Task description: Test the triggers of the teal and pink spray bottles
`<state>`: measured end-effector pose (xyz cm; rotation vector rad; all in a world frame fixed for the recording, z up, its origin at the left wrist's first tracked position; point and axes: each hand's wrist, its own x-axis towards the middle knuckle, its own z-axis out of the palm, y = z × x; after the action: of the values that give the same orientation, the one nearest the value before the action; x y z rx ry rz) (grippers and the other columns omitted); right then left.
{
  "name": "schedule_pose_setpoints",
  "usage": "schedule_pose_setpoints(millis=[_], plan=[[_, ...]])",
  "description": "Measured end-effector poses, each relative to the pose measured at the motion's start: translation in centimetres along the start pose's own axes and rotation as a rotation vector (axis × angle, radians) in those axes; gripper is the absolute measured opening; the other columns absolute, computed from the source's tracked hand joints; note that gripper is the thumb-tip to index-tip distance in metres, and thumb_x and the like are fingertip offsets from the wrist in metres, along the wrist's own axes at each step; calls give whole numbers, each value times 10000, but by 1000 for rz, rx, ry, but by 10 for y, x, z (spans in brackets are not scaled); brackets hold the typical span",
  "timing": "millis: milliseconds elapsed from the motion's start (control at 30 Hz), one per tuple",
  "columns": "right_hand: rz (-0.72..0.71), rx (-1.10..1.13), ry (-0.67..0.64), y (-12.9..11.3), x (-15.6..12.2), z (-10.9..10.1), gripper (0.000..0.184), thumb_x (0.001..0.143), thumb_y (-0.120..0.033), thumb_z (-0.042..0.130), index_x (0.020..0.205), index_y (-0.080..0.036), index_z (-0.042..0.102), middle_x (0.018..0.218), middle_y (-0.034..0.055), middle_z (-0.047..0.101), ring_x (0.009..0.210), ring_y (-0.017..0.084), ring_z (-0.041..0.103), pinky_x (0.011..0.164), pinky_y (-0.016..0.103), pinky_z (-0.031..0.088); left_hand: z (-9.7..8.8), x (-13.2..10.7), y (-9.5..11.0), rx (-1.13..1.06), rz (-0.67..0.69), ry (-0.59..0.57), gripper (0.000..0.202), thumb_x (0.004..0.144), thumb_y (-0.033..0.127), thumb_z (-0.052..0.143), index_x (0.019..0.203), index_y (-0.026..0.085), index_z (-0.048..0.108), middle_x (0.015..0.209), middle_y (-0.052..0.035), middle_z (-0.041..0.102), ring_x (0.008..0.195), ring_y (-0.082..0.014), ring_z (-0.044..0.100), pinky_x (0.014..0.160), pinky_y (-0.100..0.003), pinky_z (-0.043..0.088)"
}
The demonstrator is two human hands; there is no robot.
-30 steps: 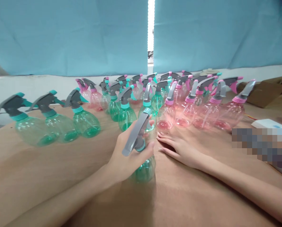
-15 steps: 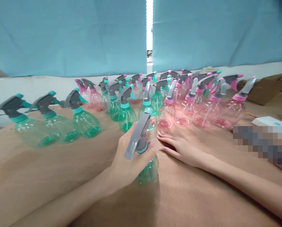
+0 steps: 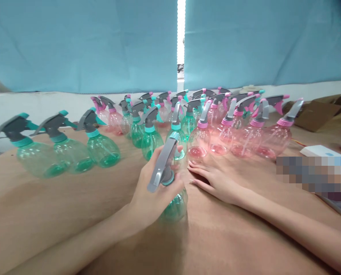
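Observation:
My left hand [image 3: 150, 187] is wrapped round the neck of a clear green spray bottle [image 3: 174, 208] with a grey trigger head. Its nozzle points away from me, and my fingers hide part of the neck. To the right, my right hand [image 3: 217, 181] lies on the wooden table [image 3: 230, 240] with its fingers stretched out, holding nothing. Just beyond those fingertips stands a pink spray bottle [image 3: 198, 143]. Another green spray bottle [image 3: 151, 143] is upright behind my left hand.
Three green spray bottles [image 3: 103, 149] stand in a row at the left. Several pink spray bottles [image 3: 246, 141] stand at the right, with mixed ones behind. Farther right are a cardboard box [image 3: 316, 114] and a white box [image 3: 319, 151]. A blue curtain [image 3: 87, 46] hangs at the back.
The held green bottle and my left hand have shifted slightly left in view. My right hand stays flat on the table. The view itself has moved a little.

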<state>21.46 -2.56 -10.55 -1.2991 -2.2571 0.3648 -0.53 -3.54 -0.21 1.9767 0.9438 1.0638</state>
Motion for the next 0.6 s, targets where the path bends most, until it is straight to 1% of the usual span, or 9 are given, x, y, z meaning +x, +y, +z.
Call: schedule_pose_setpoints(millis=[100, 167, 267, 400, 500, 600], plan=[[2, -4, -10, 0, 0, 0, 493, 960, -486, 442, 1359, -210, 531, 1402, 113, 526, 1282, 298, 495, 1058, 505, 410, 0, 0, 0, -5, -3, 0, 518, 759, 99, 543, 1244, 256, 447, 1168, -33, 609, 775, -117, 621, 724, -245, 546], [0, -8, -12, 0, 0, 0, 494, 962, -483, 438, 1358, -203, 532, 1404, 116, 524, 1285, 298, 491, 1060, 503, 409, 0, 0, 1, 0, 3, 2, 513, 756, 96, 535, 1237, 257, 457, 1095, -22, 617, 752, -117, 610, 718, -246, 541], [-9, 2, 4, 1, 0, 1, 477, 960, -471, 447, 1357, -221, 533, 1403, 109, 526, 1282, 299, 495, 1057, 505, 411, -1, 0, 2, 34, 6, 12, 494, 743, 97, 531, 1208, 254, 475, 975, -7, 614, 718, -123, 594, 696, -253, 530], [-12, 9, 7, 1, 0, 1, 478, 957, -473, 454, 1356, -223, 535, 1405, 109, 523, 1286, 299, 491, 1060, 503, 408, -2, 1, 3, 96, 23, 19, 407, 733, 113, 513, 1114, 256, 497, 816, 22, 573, 697, -138, 588, 609, -244, 489], [-9, 0, -6, 1, 0, 1, 479, 961, -463, 449, 1357, -206, 531, 1407, 117, 521, 1296, 293, 480, 1067, 492, 402, -4, 2, 2, 120, 21, 12, 347, 725, 117, 518, 1042, 259, 518, 769, 28, 562, 684, -146, 579, 525, -231, 424], [-7, -2, -8, 0, 0, 1, 478, 961, -457, 449, 1355, -199, 532, 1408, 119, 519, 1294, 292, 482, 1067, 487, 405, -5, 3, 2, 135, 14, 15, 294, 706, 108, 524, 963, 250, 517, 767, 35, 567, 597, -121, 521, 488, -231, 381]])
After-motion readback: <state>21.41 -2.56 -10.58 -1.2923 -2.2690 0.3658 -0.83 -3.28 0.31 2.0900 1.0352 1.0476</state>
